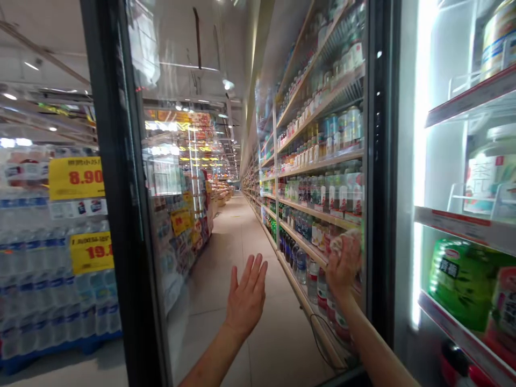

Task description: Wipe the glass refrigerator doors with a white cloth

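Note:
An open glass fridge door (201, 80) fills the middle of the view, with a black frame on both sides. My left hand (245, 298) is open, fingers stretched upward, palm flat against or very near the lower glass. My right hand (342, 269) is further right, by the door's right frame, and presses a crumpled pale cloth (347, 241) against the glass. Its fingers are closed around the cloth. Both forearms reach in from the bottom edge.
On the right, the lit fridge interior (463, 226) has shelves with green bottles (463, 279) and cans. Through the glass I see a long shop aisle, drink shelves (318, 161) and stacked water packs with yellow price signs (76, 177) at left.

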Motion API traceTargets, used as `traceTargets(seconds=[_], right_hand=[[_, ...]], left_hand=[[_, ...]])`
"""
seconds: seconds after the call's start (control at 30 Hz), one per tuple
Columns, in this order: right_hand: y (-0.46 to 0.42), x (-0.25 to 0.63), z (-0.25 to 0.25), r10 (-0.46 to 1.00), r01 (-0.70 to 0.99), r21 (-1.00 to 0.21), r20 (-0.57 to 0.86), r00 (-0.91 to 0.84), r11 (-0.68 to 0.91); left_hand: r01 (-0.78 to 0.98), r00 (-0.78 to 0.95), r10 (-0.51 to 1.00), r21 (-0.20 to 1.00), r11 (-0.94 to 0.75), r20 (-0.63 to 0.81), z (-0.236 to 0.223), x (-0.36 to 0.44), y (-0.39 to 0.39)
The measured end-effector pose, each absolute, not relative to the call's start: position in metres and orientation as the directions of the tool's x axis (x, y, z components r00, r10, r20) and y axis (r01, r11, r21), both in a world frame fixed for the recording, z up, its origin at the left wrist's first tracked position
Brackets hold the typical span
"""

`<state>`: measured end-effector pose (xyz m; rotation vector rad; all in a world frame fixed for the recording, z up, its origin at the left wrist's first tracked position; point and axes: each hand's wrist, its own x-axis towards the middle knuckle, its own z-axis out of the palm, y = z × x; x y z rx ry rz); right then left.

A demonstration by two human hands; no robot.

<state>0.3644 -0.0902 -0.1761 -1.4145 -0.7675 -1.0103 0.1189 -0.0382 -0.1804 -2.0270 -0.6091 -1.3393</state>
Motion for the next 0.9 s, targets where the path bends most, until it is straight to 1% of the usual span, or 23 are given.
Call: traceTargets(seconds=[0.03,0.1,0.17,0.2,0.23,0.27,0.3,0.37,0.4,0.43,0.47,0.5,0.57,0.63,0.67,0.7,0.73,0.77,0.8,0.83,0.87,0.9], right_hand=[[-0.089,0.354,-0.179,-0.073,0.928,-0.36,0.932,0.354,-0.094],[-0.088,0.33,-0.187,0.045,0.987,-0.148,0.988,0.151,-0.054],[-0.09,0.319,-0.195,0.158,0.998,0.066,0.985,-0.065,0.0],[-0.091,0.322,-0.197,0.181,0.992,0.123,0.976,-0.122,0.009],[-0.093,0.33,-0.197,0.175,0.993,0.12,0.978,-0.117,-0.008],[-0.095,0.343,-0.196,0.139,0.998,0.051,0.989,-0.044,-0.046],[-0.097,0.358,-0.192,0.073,0.993,-0.072,0.994,0.079,-0.092],[-0.097,0.38,-0.183,-0.065,0.929,-0.339,0.941,0.333,-0.145],[-0.096,0.384,-0.178,-0.105,0.899,-0.414,0.909,0.403,-0.143],[-0.094,0.381,-0.175,-0.114,0.891,-0.434,0.9,0.422,-0.132],[-0.092,0.372,-0.174,-0.095,0.91,-0.399,0.916,0.389,-0.118],[-0.089,0.359,-0.175,-0.054,0.942,-0.319,0.947,0.315,-0.101],[-0.086,0.328,-0.183,0.06,0.995,-0.089,0.994,0.092,-0.048],[-0.086,0.308,-0.192,0.161,0.992,0.127,0.979,-0.129,0.017],[-0.087,0.307,-0.195,0.19,0.982,0.187,0.963,-0.19,0.034],[-0.089,0.313,-0.197,0.196,0.979,0.201,0.96,-0.202,0.029],[-0.091,0.323,-0.197,0.177,0.987,0.16,0.972,-0.158,0.0],[-0.093,0.337,-0.196,0.134,0.997,0.068,0.989,-0.061,-0.045],[-0.094,0.351,-0.193,0.071,0.994,-0.064,0.995,0.071,-0.091],[-0.094,0.363,-0.189,0.003,0.97,-0.207,0.978,0.209,-0.124],[-0.093,0.37,-0.186,-0.056,0.936,-0.325,0.946,0.32,-0.14],[-0.092,0.372,-0.184,-0.089,0.908,-0.395,0.918,0.385,-0.14]], left_hand=[[0.677,0.376,0.041,-0.245,-0.694,0.926,-0.182,0.12,-0.038],[0.679,0.387,0.047,-0.25,-0.691,0.921,-0.184,0.121,-0.039],[0.667,0.413,0.044,-0.27,-0.694,0.91,-0.185,0.122,-0.039],[0.66,0.426,0.04,-0.279,-0.698,0.904,-0.186,0.121,-0.04],[0.654,0.437,0.038,-0.288,-0.7,0.899,-0.187,0.121,-0.04],[0.65,0.441,0.032,-0.294,-0.7,0.897,-0.187,0.121,-0.041],[0.651,0.441,0.029,-0.297,-0.698,0.897,-0.188,0.121,-0.041],[0.657,0.438,0.03,-0.298,-0.692,0.898,-0.188,0.122,-0.041],[0.659,0.433,0.026,-0.297,-0.691,0.901,-0.189,0.123,-0.041],[0.661,0.428,0.021,-0.296,-0.69,0.904,-0.189,0.124,-0.041],[0.662,0.423,0.02,-0.294,-0.69,0.906,-0.19,0.125,-0.041],[0.662,0.423,0.026,-0.29,-0.691,0.906,-0.19,0.125,-0.041],[0.662,0.429,0.039,-0.284,-0.694,0.903,-0.192,0.126,-0.04],[0.655,0.445,0.046,-0.29,-0.697,0.894,-0.193,0.126,-0.039],[0.652,0.451,0.047,-0.294,-0.699,0.891,-0.193,0.126,-0.039],[0.649,0.457,0.047,-0.298,-0.7,0.888,-0.193,0.126,-0.039],[0.646,0.463,0.045,-0.302,-0.701,0.885,-0.194,0.125,-0.039],[0.644,0.469,0.049,-0.304,-0.702,0.882,-0.194,0.124,-0.039],[0.645,0.473,0.054,-0.304,-0.702,0.88,-0.194,0.124,-0.039],[0.643,0.474,0.053,-0.304,-0.702,0.879,-0.194,0.124,-0.039],[0.642,0.472,0.05,-0.305,-0.703,0.88,-0.195,0.124,-0.039],[0.643,0.47,0.05,-0.303,-0.703,0.881,-0.195,0.124,-0.039]])
